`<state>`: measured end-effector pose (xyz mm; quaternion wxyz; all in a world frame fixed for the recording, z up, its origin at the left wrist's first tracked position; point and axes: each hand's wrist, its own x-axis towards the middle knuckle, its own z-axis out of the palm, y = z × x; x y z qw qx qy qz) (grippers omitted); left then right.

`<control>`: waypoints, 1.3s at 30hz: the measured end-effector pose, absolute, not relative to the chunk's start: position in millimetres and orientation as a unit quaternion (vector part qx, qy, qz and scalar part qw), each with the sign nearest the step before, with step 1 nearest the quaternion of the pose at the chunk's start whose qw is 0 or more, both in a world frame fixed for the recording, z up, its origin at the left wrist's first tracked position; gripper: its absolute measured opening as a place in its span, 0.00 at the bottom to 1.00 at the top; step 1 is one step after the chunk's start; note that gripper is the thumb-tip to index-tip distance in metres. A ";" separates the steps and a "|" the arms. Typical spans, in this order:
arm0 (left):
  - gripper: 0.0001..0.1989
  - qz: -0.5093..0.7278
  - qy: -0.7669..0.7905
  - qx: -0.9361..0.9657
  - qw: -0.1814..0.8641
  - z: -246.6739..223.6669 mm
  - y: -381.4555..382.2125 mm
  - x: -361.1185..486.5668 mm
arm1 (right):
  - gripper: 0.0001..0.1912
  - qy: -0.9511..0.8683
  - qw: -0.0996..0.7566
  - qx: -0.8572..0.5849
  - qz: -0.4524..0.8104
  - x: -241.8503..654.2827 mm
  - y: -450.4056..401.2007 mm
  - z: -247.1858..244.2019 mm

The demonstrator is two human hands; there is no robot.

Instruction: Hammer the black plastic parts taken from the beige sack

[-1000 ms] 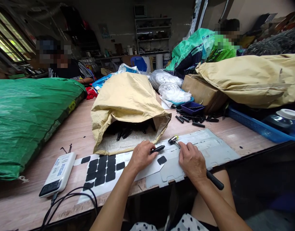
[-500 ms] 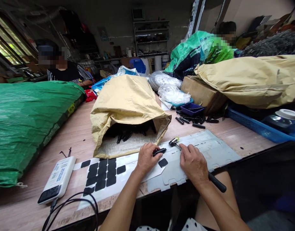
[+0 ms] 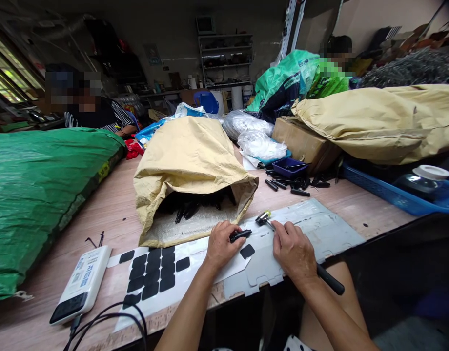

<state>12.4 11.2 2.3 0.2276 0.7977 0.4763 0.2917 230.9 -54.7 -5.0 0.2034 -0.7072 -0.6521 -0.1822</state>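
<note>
At the near edge, a spotted cloth [image 3: 295, 344] shows over the person's lap, and a black cable [image 3: 111, 319] loops up to a white power bank [image 3: 81, 285] on the wooden table [image 3: 114, 209]. The right hand [image 3: 295, 249] is wrapped around a hammer [image 3: 262, 218], whose dark handle end sticks out behind the wrist and whose metal head, with a yellowish face, is over a pale gray board [image 3: 316, 229]; whether the head touches the board I cannot tell. Just left of that head, the left hand [image 3: 222, 244] pinches a short black tube [image 3: 243, 235] between thumb and fingers, one end pointing toward the hammer, the other hidden by the hand. Below the tube, a single black square [image 3: 247, 251] lies at the right end of a white sheet [image 3: 198, 247]; rows of similar squares cover the sheet's left part. Beyond the left hand, a tan bag [image 3: 190, 151] gapes toward the person, dark pieces [image 3: 186, 212] inside. A green sack [image 3: 45, 195] bulges at the left; to the right, loose black tubes [image 3: 300, 192] lie near a purple tray [image 3: 283, 166]. Farther off stand a cardboard box [image 3: 301, 141], two co-workers, and shelves [image 3: 226, 48] against the wall.
</note>
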 end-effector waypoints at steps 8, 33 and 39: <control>0.07 0.288 0.481 0.795 0.231 1.7 9.8 12.1 | 0.15 -0.655 0.203 -0.706 -0.178 231.6 -54.6 -6.0; 0.06 0.287 0.480 0.796 0.233 3.5 11.5 12.7 | 0.17 -0.653 0.205 -0.706 -0.181 231.8 -53.2 -6.8; 0.07 0.286 0.489 0.790 0.235 3.5 11.5 13.7 | 0.14 -0.648 0.202 -0.713 -0.176 231.3 -52.2 -6.0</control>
